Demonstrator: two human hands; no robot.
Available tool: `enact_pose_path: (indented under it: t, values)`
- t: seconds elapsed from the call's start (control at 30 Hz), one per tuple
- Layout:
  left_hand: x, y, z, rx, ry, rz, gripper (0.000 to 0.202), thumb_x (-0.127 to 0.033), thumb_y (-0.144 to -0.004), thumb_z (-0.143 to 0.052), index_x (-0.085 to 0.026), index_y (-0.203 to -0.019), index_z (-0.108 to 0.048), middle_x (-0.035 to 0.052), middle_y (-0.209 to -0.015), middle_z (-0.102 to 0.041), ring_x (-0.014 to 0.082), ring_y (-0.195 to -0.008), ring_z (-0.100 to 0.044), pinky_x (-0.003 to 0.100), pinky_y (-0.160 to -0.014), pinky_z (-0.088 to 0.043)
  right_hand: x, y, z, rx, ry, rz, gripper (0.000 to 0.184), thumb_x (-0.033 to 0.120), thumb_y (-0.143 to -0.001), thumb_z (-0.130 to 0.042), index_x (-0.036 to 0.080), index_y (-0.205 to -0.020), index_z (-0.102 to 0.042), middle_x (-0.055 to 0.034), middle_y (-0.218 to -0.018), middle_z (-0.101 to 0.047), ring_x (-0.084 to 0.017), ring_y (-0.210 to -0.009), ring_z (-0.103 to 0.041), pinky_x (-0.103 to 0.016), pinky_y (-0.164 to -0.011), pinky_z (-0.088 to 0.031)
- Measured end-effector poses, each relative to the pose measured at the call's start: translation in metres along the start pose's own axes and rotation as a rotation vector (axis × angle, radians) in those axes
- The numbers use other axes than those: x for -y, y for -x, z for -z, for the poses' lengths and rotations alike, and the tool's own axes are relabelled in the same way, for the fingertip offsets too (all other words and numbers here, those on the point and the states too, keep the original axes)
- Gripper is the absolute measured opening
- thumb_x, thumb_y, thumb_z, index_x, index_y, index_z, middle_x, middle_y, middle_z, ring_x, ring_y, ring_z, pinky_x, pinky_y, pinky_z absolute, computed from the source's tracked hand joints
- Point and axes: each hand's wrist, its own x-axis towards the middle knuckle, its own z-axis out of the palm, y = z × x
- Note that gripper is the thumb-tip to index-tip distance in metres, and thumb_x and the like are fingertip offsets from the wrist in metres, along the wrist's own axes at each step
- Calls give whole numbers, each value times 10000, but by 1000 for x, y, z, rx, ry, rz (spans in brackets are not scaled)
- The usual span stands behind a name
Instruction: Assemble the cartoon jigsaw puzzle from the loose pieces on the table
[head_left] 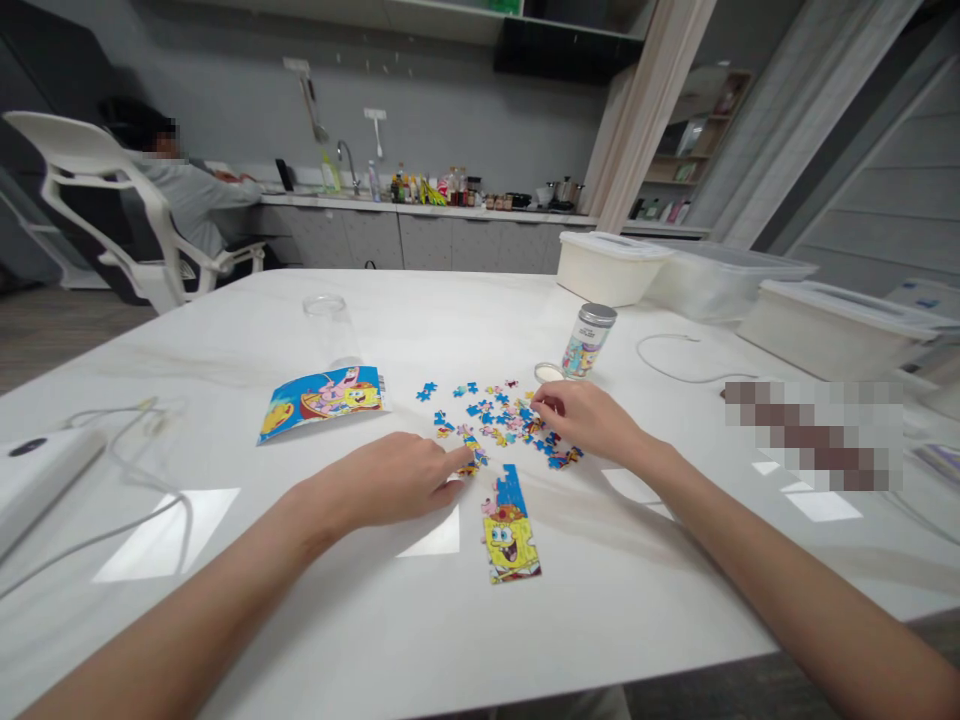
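Loose jigsaw puzzle pieces (489,408), mostly blue with some yellow and pink, lie in a scattered heap on the white table. My left hand (409,478) is closed with its index fingertip and thumb at a small cluster of joined puzzle pieces (472,452) left of the heap. On the heap's right side my right hand (586,415) has its fingers curled together, their tips down among the pieces; what they pinch is hidden. Nearer to me lies a joined puzzle section (511,530) showing a yellow cartoon face under a blue part.
A picture sheet (326,400) lies at left, before a clear jar (331,330). A labelled canister (590,340) and a round lid (550,373) stand behind my right hand. Storage boxes (611,265) line the back right; a cable (161,480) runs left. A person (187,190) sits beyond.
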Motion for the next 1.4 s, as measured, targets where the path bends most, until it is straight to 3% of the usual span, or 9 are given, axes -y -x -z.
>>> enact_pose_path:
  t: [0.6, 0.77, 0.9, 1.1, 1.27, 1.4]
  values:
    - [2, 3, -5, -66, -107, 17, 207, -279, -973, -372, -178, -924, -546, 40, -665, -657, 169, -552, -598, 297, -499, -297, -5, 2, -8, -12, -50, 165, 180, 211, -885, -496, 183, -823, -663, -48, -783, -673, -165, -687, -568, -287, -636, -402]
    - [-1, 3, -5, -73, -139, -9, 188, -259, -961, -399, -157, -1071, -512, 33, -667, -669, 191, -574, -613, 297, -503, -308, -5, 4, -9, 17, -80, 315, 163, 209, -910, -497, 182, -876, -655, -58, -857, -655, -173, -786, -583, -301, -708, -437]
    - [-11, 0, -3, -83, -122, -103, 186, -261, -972, -396, -173, -1071, -527, 11, -653, -653, 171, -560, -604, 286, -513, -331, -3, 8, -8, 79, -121, 444, 167, 203, -922, -496, 180, -916, -661, -72, -943, -610, -173, -854, -583, -311, -754, -451]
    - [-24, -1, 3, -59, -12, -185, 307, -470, -959, -445, -211, -1095, -540, 24, -715, -683, 183, -603, -627, 285, -531, -370, 0, 10, -7, 140, -153, 494, 182, 198, -940, -472, 188, -915, -652, -67, -952, -593, -173, -876, -569, -315, -776, -455]
    - [-28, 0, 3, -39, 93, -218, 670, -733, -777, -533, -200, -1184, -515, 30, -733, -698, 213, -629, -637, 306, -545, -404, 2, 9, -7, 168, -142, 498, 201, 214, -951, -458, 189, -887, -648, -66, -913, -591, -174, -836, -560, -313, -740, -452]
    - [-29, 0, 2, -43, 117, -238, 727, -777, -745, -516, -200, -1187, -527, 25, -706, -690, 212, -600, -630, 308, -523, -388, 4, 9, -3, 190, -135, 500, 210, 231, -958, -460, 184, -882, -650, -66, -915, -593, -175, -839, -562, -310, -735, -441]
